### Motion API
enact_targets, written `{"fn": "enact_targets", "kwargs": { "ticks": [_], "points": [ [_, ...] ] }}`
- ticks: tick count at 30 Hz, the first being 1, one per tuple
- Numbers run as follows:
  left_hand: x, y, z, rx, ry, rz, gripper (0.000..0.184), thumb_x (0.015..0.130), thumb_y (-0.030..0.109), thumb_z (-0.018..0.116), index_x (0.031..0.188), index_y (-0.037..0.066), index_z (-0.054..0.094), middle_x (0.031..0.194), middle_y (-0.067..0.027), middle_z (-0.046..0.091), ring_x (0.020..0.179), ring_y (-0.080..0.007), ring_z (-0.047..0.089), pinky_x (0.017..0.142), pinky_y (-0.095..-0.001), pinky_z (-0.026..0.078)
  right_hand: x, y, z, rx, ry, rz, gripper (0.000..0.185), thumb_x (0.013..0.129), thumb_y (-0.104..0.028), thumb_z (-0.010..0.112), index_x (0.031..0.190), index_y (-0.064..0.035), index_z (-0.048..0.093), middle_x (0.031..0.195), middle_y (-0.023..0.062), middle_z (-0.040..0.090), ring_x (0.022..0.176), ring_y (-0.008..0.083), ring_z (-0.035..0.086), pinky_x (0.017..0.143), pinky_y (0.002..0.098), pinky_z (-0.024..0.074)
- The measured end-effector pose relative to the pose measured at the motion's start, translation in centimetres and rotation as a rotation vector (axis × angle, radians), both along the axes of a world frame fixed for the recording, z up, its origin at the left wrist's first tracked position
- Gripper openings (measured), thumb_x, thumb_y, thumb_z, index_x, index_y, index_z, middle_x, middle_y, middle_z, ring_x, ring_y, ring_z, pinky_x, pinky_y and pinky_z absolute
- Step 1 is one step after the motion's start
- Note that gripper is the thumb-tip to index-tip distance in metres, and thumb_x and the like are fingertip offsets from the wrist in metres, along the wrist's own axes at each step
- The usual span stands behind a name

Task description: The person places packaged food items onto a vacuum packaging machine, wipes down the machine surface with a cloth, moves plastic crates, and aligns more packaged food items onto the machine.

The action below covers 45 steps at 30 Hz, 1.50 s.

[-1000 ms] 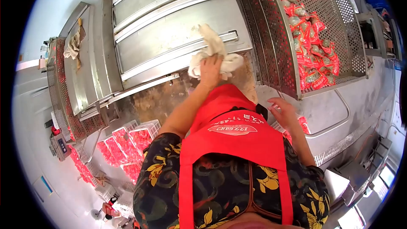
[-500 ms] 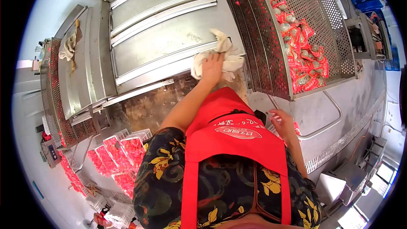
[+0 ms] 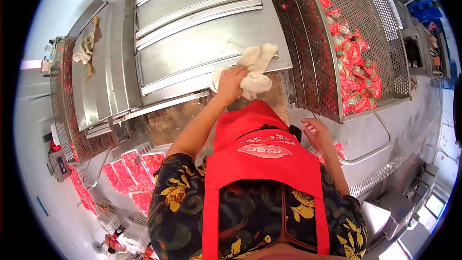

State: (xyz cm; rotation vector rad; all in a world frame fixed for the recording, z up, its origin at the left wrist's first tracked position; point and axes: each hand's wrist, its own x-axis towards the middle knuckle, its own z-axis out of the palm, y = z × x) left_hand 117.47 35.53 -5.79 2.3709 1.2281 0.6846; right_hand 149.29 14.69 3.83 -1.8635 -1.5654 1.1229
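Observation:
My left hand (image 3: 231, 84) presses on a cream-coloured cloth (image 3: 256, 82), its fingers closed over the bunched part. One end of the cloth stands up to the right of the hand. Cloth and hand are at the near edge of a metal machine top (image 3: 192, 48) with raised rails across it. My right hand (image 3: 315, 131) hangs beside the red apron (image 3: 267, 163), fingers loosely bent and apart, with nothing in it. It touches nothing that I can see.
At right, a perforated metal trough (image 3: 392, 62) holds several red-wrapped round items (image 3: 356, 79). A bent metal tube (image 3: 380, 139) runs below it. At left, another cloth (image 3: 85, 48) lies on a metal cover. Crates of red packets (image 3: 127, 173) stand on the floor at lower left.
My left hand has slid left along the machine's near edge, pulling the cloth with it and closing more around it. The view has shifted slightly. My right hand stays beside the apron.

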Motion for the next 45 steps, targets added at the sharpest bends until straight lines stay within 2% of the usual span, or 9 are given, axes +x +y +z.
{"fn": "enact_targets", "kwargs": {
  "ticks": [3,8,14,16,22,29,36,40,45],
  "points": [
    [3.5,-0.2,-0.9,0.056,0.189,-0.132,0.078,0.061,0.008,0.071,0.136,0.015,0.048,0.129,-0.0058,0.054,0.118,-0.0232,0.05,0.085,-0.0399,0.039,-1.0,0.0,0.2,-0.039,-0.002,-0.021,0.027,0.084,-0.008,0.07,0.11,-0.0072,0.065,0.1,0.0114,0.067,0.082,0.0211,0.065,0.07,0.0317,0.05],
    [5.9,-0.8,-1.5,0.182,0.372,-0.045,0.08,0.062,0.018,0.076,0.137,0.014,0.048,0.118,-0.0067,0.054,0.107,-0.0225,0.05,0.078,-0.0392,0.037,-1.6,-1.4,-0.3,-0.089,-0.006,-0.04,0.028,0.084,-0.007,0.07,0.111,-0.0078,0.065,0.1,0.0118,0.068,0.081,0.0211,0.065,0.069,0.0307,0.0502],
    [2.7,-1.7,-1.8,0.075,0.408,0.051,0.076,0.063,0.013,0.073,0.135,0.013,0.049,0.125,-0.0046,0.053,0.118,-0.0215,0.049,0.079,-0.0397,0.039,0.1,-3.3,-1.2,-0.15,0.01,-0.114,0.027,0.085,-0.004,0.068,0.112,-0.0048,0.065,0.102,0.0068,0.068,0.085,0.0146,0.063,0.073,0.0271,0.0512],
    [0.3,-2.7,-1.2,0.08,0.442,0.142,0.073,0.066,0.01,0.07,0.135,0.014,0.048,0.129,-0.0038,0.052,0.124,-0.0218,0.047,0.08,-0.0403,0.04,0.6,-3.8,-2.4,-0.11,0.001,-0.113,0.028,0.084,-0.009,0.07,0.111,-0.0075,0.065,0.098,0.0117,0.068,0.081,0.022,0.065,0.071,0.0318,0.0513],
    [-8.1,-4.5,-1.4,-0.067,0.582,0.421,0.06,0.078,0.01,0.063,0.136,0.017,0.047,0.133,-0.0037,0.05,0.128,-0.0238,0.045,0.084,-0.0463,0.045,-0.2,-2.1,-3.3,-0.049,0.042,-0.035,0.027,0.084,-0.008,0.068,0.111,-0.0075,0.065,0.097,0.0117,0.068,0.079,0.0224,0.065,0.069,0.0321,0.0508],
    [-19.6,-2.7,-1.4,-0.312,0.513,0.661,0.05,0.07,0.011,0.07,0.118,0.011,0.058,0.12,-0.0084,0.059,0.113,-0.0319,0.055,0.086,-0.051,0.047,-1.7,0.9,-4.1,-0.028,0.059,0.095,0.027,0.084,-0.008,0.067,0.111,-0.0084,0.065,0.096,0.0113,0.068,0.078,0.0205,0.064,0.068,0.0318,0.0506],
    [-31.6,-5.6,5.0,-0.107,0.686,0.914,0.041,0.073,0.016,0.07,0.113,0.012,0.061,0.112,-0.0099,0.061,0.111,-0.032,0.056,0.086,-0.0484,0.048,-3.2,-1.0,-3.6,-0.093,-0.02,-0.075,0.027,0.084,-0.008,0.068,0.111,-0.0077,0.065,0.091,0.0073,0.068,0.076,0.0167,0.063,0.067,0.0301,0.0505],
    [-33.9,-3.3,1.3,-0.496,0.715,0.793,0.028,0.08,0.019,0.064,0.106,0.012,0.061,0.104,-0.0115,0.067,0.105,-0.0324,0.061,0.087,-0.0513,0.047,-5.8,-0.8,-2.1,-0.218,-0.043,-0.048,0.025,0.085,-0.007,0.067,0.11,-0.0069,0.065,0.088,0.0061,0.068,0.075,0.0144,0.063,0.067,0.0287,0.0499],
    [-26.1,-2.7,-1.2,-0.379,0.682,0.795,0.041,0.073,0.02,0.074,0.109,0.01,0.058,0.104,-0.0142,0.066,0.102,-0.0326,0.063,0.087,-0.0521,0.046,-6.9,-0.5,0.0,-0.253,-0.059,-0.047,0.024,0.086,-0.007,0.066,0.11,-0.0065,0.065,0.088,0.0066,0.067,0.076,0.0151,0.062,0.068,0.0294,0.0498]
  ]
}}
